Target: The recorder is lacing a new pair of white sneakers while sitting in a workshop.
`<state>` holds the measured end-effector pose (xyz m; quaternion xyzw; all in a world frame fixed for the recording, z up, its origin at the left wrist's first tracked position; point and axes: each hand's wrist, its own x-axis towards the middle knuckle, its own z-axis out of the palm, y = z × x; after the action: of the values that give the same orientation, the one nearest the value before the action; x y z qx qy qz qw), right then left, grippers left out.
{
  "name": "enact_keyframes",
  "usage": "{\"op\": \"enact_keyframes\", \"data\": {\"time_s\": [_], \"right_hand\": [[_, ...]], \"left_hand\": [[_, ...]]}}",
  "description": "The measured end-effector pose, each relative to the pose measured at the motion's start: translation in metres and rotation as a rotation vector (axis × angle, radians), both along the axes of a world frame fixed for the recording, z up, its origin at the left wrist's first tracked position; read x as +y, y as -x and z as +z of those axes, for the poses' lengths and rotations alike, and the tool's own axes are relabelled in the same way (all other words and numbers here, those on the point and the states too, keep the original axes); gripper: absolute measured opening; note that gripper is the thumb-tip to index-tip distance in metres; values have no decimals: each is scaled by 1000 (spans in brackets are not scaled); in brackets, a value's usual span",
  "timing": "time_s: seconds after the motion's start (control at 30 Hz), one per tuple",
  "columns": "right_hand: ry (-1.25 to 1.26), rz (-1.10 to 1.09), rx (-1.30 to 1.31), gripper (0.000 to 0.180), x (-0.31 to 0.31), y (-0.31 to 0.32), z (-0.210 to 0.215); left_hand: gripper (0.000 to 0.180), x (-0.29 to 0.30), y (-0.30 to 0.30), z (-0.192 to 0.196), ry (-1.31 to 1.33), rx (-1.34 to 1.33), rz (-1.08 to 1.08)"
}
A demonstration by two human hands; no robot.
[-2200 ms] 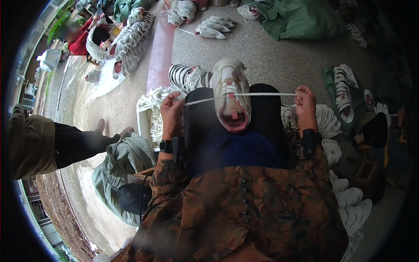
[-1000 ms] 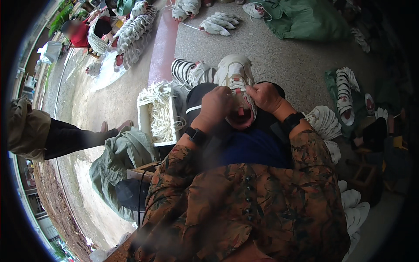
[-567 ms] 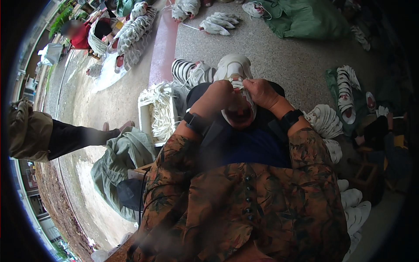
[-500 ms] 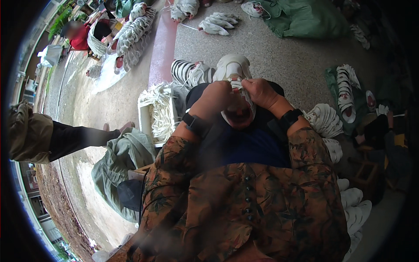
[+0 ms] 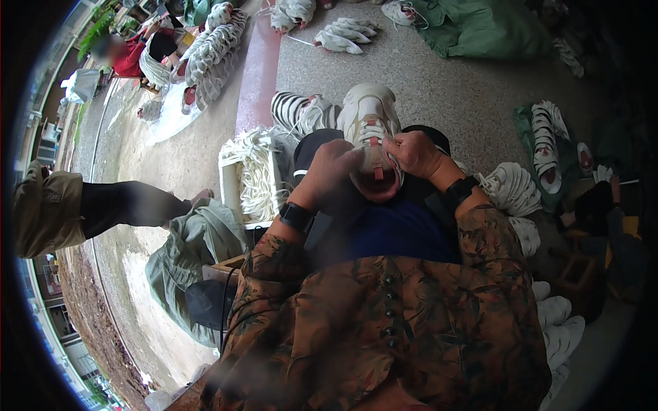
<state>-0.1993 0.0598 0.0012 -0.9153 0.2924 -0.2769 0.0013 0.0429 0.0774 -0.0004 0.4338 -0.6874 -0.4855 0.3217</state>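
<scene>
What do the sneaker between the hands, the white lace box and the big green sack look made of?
The sneaker: off-white, mesh-like fabric at the toe, with smoother matte panels, perhaps synthetic leather.
The lace box: matte white with thick, plain walls, probably foam.
The green sack: dull and softly creased, so cloth or woven plastic; the weave is too small to tell.

We recognise a makeshift shoe workshop by the rows of white shoes (image 5: 214,51) and green sack (image 5: 486,31) along the floor's (image 5: 439,89) far edge, and a box (image 5: 232,192) of laces (image 5: 255,185).

A dark green sack (image 5: 483,29) lies on the speckled floor (image 5: 445,89).
</scene>
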Motion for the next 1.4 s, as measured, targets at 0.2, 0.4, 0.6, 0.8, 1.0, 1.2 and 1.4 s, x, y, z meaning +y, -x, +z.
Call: {"op": "enact_keyframes", "data": {"time_s": [0.2,0.4,0.6,0.8,1.0,1.2,1.4], "right_hand": [[52,-76,35,9,-11,6,-9],[71,-117,47,13,-12,7,-18],[19,18,45,30,1,11,-10],[-99,-44,-12,35,0,-3,-2],[-394,-165,-200,21,-4,-10,0],[-479,-224,-187,15,-8,-8,-7],[-379,-157,-240,13,-10,-9,0]], "left_hand": [[18,6,12,-2,278,-208,129],[16,1,-8,1,322,-275,82],[19,-19,-2,1,259,-243,44],[32,-11,7,4,8,-234,202],[36,-15,29,-2,205,-372,229],[26,-31,24,-9,17,-193,226],[20,-35,13,-3,126,-274,94]]}}
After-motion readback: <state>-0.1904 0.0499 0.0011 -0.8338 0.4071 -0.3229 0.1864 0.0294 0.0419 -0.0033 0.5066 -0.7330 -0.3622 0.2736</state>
